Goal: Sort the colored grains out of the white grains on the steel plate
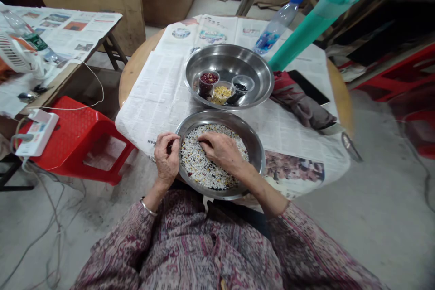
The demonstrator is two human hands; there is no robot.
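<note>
A steel basin [256, 154] at the table's near edge holds white grains [195, 163] mixed with yellow, dark red and black ones. My right hand [220, 150] reaches into this basin, its fingers bunched together with the tips at the grains. Whatever those fingertips pinch is too small to see. At the basin's left rim is my left hand [166, 158], thumb and fingers curled together; what they hold, if anything, is hidden. Behind, a larger steel basin [224, 54] contains three clear cups: one with dark red beans [209, 78], one with yellow kernels [222, 93], one with black beans [240, 87].
Newspaper [146, 95] covers the round table. Toward the back right stand a plastic bottle [277, 25] and a tall green cylinder [312, 27]. A cloth bundle [299, 104] and a dark phone [309, 87] lie at right. Left, a red stool [81, 136] carries a power strip [37, 133].
</note>
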